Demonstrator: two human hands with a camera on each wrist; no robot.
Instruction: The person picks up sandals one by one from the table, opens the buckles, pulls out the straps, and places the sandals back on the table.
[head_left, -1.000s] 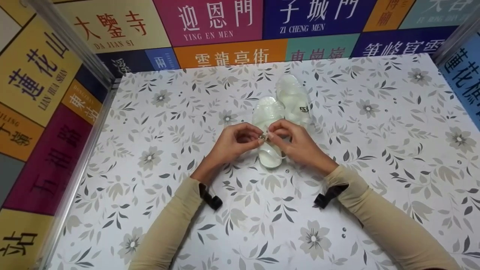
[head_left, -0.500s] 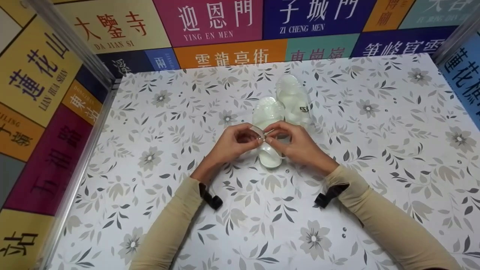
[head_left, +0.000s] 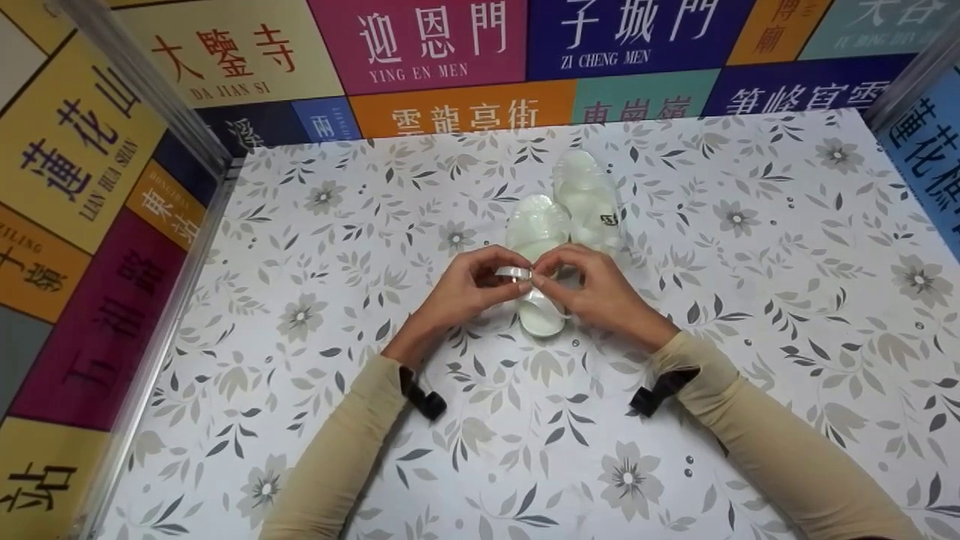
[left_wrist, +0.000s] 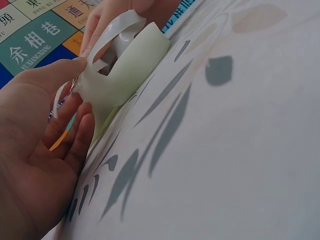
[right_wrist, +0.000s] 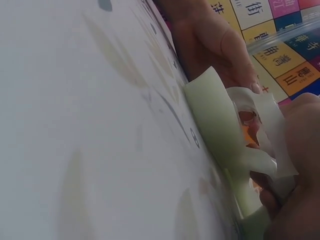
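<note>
A pale green-white sandal [head_left: 540,225] stands on the table with its heel toward me. Above it my left hand [head_left: 469,281] pinches the sandal's strap [head_left: 514,271] near a small metal buckle, mostly hidden by the fingers. The strap's free end shows between the left thumb and fingers. My right hand [head_left: 592,285] pinches the same strap from the other side, its fingertips meeting the left ones. In the right wrist view the ankle strap [right_wrist: 275,130] loops up from the sandal's heel [right_wrist: 215,115]. The second sandal [head_left: 589,187] stands behind to the right, its buckle [head_left: 608,220] visible.
The table [head_left: 375,450] has a white cover printed with grey leaves and flowers. Panels with coloured signs [head_left: 450,45] rise along its back and left edges. Dark bands [head_left: 424,394] sit at both wrists.
A second ago the buckle showed at my left fingertips. My right fingertips have shifted slightly left to meet them, and the strap's end now extends leftward between my left thumb and fingers.
</note>
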